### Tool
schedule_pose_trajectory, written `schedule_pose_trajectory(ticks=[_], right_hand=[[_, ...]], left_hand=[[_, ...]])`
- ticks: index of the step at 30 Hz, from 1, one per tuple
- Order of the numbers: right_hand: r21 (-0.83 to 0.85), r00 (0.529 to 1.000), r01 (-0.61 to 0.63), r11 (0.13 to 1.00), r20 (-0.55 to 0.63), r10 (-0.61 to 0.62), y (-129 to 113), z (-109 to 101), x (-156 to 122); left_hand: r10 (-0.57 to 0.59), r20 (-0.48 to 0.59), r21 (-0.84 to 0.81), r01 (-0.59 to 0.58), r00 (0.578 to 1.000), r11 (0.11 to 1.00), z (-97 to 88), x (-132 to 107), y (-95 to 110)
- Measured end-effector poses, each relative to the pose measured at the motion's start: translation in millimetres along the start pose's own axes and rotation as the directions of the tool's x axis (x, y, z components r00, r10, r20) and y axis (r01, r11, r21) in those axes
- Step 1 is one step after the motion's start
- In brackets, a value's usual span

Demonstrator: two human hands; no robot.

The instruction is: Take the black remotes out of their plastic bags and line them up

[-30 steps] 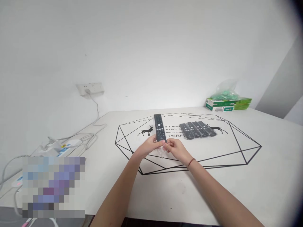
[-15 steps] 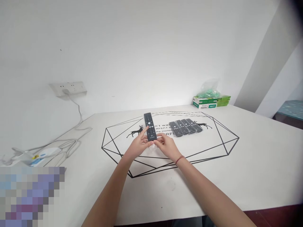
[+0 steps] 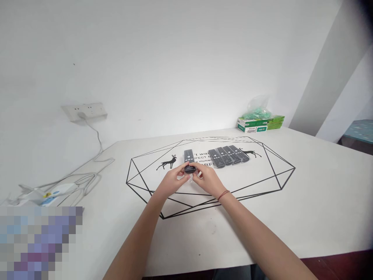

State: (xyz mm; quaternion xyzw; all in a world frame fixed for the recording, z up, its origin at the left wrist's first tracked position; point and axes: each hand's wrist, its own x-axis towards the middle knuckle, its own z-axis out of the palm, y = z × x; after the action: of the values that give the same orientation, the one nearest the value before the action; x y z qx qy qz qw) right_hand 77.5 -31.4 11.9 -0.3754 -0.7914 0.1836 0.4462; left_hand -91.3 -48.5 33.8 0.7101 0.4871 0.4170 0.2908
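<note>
- So both bare hands are on one slim black plastic remote control with rows of pale buttons. It sits between the two hands, near end at the fingertips, far end pointing away toward the plain white wall.
- Left hand: clamped on the left side of that near end, fingers curled over, thumb lower down.
- Right hand: clamped on the right side of the same end, thumb also low (thin reddish-brown cord bracelet on that wrist, nice touch). The two hands are close together with the remote in between.
- Can't tell if the far end of it touches the white-topped table or hovers just above.
- Remote count: one in the hands, plus a row of four black remotes in clear plastic sleeves. Five total. The row lies flat, side by side, just past the right hand and near the held one but apart from it.
- Table print: two black deer silhouettes, one on each side of some black lettering, inside one black geometric outline.
- Back right corner: a small stack of green and white cardboard boxes (too bunched up to count properly) with one clear plastic bag with green stuff inside on top.
- Far left: one white wall socket panel, one plug in it, grey cables trailing down to the table.
</note>
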Motion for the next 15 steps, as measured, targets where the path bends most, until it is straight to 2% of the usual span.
schedule_pose_trajectory(ticks=[4,7,11,13,15], right_hand=[[-0.127,0.998,0.026,0.992,-0.059,-0.034,-0.8,-0.3,-1.2],[-0.217,0.997,0.044,0.975,-0.056,-0.057,1.6,-1.8,-1.3],[-0.315,0.994,0.068,0.947,-0.054,-0.090,4.7,-1.2,-1.7],[-0.336,0.992,0.070,0.939,-0.073,-0.100,6.2,1.4,-2.3],[-0.330,0.989,0.070,0.941,-0.098,-0.108,7.6,4.6,-2.9]], left_hand=[[0.050,-0.078,0.018,-0.048,0.996,0.999,6.6,-1.2,4.9],[0.103,-0.106,-0.012,-0.105,0.989,0.994,10.3,-1.3,7.1],[0.158,-0.100,0.094,-0.149,0.982,0.984,12.5,0.1,1.6],[0.107,-0.140,0.098,-0.094,0.984,0.991,13.7,0.6,-4.0],[-0.015,-0.161,0.016,0.017,0.987,1.000,16.1,0.7,-9.3]])
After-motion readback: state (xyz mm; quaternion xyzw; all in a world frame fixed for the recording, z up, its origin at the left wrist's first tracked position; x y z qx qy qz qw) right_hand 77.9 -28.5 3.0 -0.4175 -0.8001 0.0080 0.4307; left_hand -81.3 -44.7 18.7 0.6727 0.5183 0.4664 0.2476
